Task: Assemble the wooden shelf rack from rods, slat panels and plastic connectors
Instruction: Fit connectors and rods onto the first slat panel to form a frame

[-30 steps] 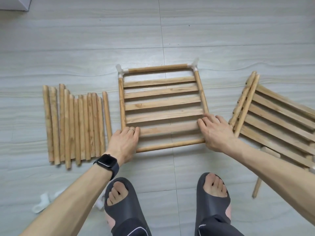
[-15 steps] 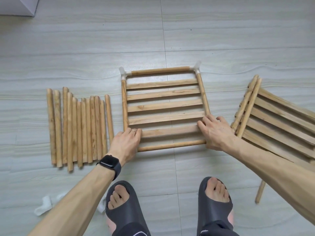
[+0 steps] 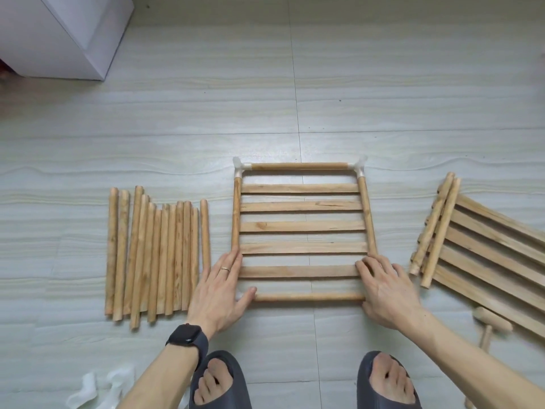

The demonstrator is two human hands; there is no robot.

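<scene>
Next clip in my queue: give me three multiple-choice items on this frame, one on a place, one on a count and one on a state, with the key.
1. Where does the pile of loose rods lie?
A. left of the frame
B. right of it
C. on top of it

2. How many flat slats cross the frame?
A. three
B. five
C. eight

3. How are the frame's far corners?
A. bare rod ends
B. fitted with white connectors
C. wrapped in tape

Key:
1 A, the rods lie on the floor beyond the left hand, outside the frame.
2 B, five slats show between the far rod and the near rod.
3 B, a white plastic piece joins the rods at each far corner.
</scene>
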